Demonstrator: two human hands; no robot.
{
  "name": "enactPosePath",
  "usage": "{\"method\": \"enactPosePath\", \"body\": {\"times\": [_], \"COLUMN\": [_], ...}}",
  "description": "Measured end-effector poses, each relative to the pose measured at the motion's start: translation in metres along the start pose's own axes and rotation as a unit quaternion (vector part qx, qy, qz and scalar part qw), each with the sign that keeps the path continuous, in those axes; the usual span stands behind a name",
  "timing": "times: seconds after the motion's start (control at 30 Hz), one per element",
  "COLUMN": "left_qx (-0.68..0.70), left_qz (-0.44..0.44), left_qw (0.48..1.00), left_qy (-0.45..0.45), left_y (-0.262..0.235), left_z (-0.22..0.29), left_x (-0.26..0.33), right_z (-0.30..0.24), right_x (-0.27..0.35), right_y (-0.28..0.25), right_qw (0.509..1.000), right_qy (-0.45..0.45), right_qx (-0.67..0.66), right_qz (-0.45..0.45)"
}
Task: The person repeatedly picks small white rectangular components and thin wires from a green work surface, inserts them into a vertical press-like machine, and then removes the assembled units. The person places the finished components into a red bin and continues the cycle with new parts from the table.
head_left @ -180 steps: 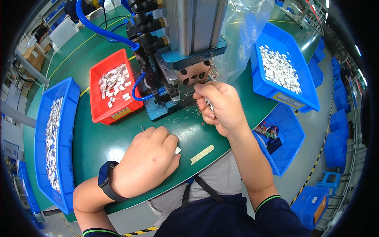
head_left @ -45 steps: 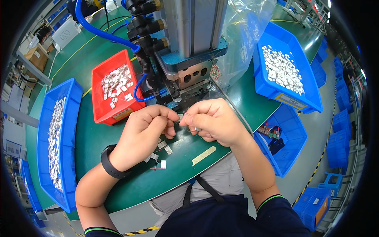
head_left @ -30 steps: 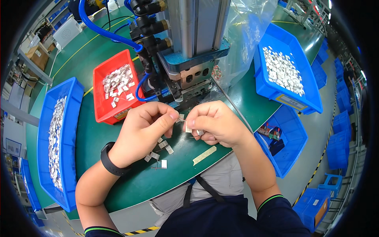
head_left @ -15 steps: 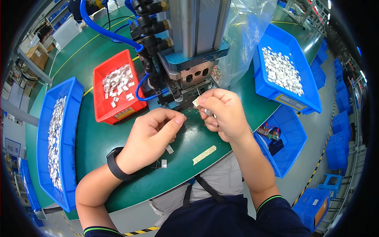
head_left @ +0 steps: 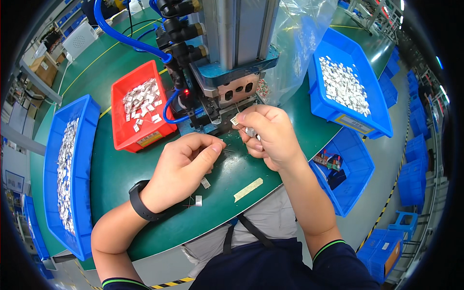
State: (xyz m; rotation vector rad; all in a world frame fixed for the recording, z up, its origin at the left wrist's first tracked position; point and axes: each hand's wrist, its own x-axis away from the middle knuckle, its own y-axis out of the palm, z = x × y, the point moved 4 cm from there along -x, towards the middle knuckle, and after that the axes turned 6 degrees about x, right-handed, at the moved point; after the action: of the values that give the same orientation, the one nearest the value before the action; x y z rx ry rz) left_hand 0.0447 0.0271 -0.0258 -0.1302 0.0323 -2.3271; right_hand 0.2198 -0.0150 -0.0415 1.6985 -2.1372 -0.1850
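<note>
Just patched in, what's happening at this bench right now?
A person sits at a green bench before a small press machine. The right hand pinches a small silver part at the machine's front. The left hand rests curled on the bench just left of it, over a few loose parts. A red tray and blue bins hold more parts.

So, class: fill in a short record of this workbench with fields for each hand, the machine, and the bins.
Right hand: pinches a small metal part at the press
Left hand: rests on the green table, loosely curled
Press machine: upright, behind both hands
Red bin: left of press, pale small pieces
Blue bins: pale pieces
</note>
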Motion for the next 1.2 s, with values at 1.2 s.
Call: {"method": "enactPosePath", "body": {"times": [1.2], "left_qx": [0.106], "left_qz": [0.027], "left_qw": [0.993], "left_qy": [0.033], "left_y": [-0.002], "left_z": [0.002], "left_x": [0.002], "right_z": [0.008], "right_x": [0.010], "right_y": [0.007], "right_qw": [0.984], "right_qy": [0.056], "right_qx": [-0.005], "right_qz": [-0.169]}}
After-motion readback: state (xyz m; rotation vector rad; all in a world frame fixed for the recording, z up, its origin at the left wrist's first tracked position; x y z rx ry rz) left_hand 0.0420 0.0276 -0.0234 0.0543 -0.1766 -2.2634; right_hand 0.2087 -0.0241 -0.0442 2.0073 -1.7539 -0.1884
